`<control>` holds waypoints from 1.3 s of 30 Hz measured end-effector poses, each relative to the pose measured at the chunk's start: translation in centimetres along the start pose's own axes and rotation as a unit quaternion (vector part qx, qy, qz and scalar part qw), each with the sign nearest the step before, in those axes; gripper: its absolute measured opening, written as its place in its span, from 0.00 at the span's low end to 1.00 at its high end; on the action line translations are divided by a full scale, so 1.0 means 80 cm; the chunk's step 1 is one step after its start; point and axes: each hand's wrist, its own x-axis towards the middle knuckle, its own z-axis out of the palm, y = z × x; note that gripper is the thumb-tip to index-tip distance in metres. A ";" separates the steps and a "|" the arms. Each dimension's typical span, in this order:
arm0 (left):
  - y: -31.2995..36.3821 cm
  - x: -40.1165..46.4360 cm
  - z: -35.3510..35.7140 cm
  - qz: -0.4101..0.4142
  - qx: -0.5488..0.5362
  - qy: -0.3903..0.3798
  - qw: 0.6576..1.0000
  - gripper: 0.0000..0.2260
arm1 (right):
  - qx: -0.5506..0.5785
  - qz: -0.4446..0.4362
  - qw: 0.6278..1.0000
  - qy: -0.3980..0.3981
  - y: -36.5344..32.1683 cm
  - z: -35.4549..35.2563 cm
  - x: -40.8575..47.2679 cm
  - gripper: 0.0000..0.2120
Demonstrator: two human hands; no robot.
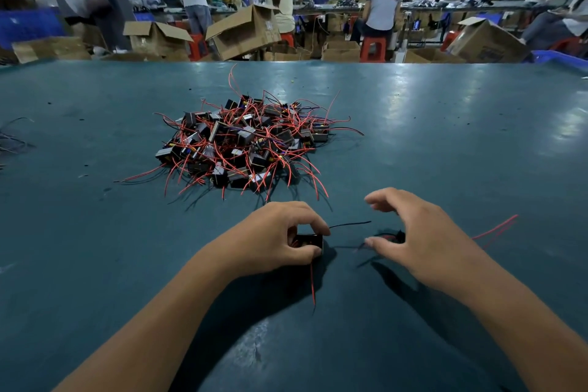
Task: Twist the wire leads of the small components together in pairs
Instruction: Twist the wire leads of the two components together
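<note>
A heap of small black components with red and black leads (245,143) lies on the green table (445,143), ahead of my hands. My left hand (280,235) grips one black component (308,240) between thumb and fingers. A black lead (350,224) runs right from it and a red lead (312,283) hangs toward me. My right hand (413,232) hovers just right of it, thumb and forefinger spread. A second dark component (393,236) shows under its palm, and whether the hand holds it I cannot tell. Red leads (496,229) stick out past that wrist.
Thin dark wires (12,137) lie at the table's left edge. Beyond the far edge stand open cardboard boxes (245,30), red stools (372,49) and a blue crate (560,59). Several people work at benches further back.
</note>
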 end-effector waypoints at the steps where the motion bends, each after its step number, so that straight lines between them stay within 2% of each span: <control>1: 0.000 0.000 0.000 -0.002 0.001 0.000 1.000 0.09 | -0.021 0.015 1.000 -0.015 0.005 -0.004 0.000 0.25; 4: -0.001 0.000 0.001 -0.005 0.002 0.004 1.000 0.10 | -0.103 0.063 0.991 -0.063 0.017 -0.014 0.001 0.24; 7: -0.004 0.000 0.000 -0.015 0.019 0.021 0.999 0.10 | -0.156 0.080 0.979 -0.109 0.024 -0.020 0.004 0.16; 10: -0.007 0.000 -0.001 -0.028 0.044 0.037 0.998 0.10 | -0.154 0.059 0.982 -0.098 0.025 -0.020 0.005 0.09; 18: -0.009 0.002 0.000 -0.025 0.097 0.031 0.995 0.10 | -0.108 -0.003 0.994 -0.010 0.006 0.017 0.001 0.16; 27: -0.008 0.002 0.002 -0.025 0.105 0.036 0.993 0.09 | -0.060 -0.051 0.995 -0.060 0.001 0.011 -0.006 0.18; 34: -0.006 0.003 0.004 -0.017 0.097 0.039 0.994 0.10 | -0.042 -0.138 0.989 -0.042 -0.009 0.014 -0.006 0.10; 39: -0.002 0.003 0.002 -0.014 0.093 0.033 0.995 0.10 | -0.048 -0.152 0.985 -0.064 -0.011 0.026 -0.003 0.07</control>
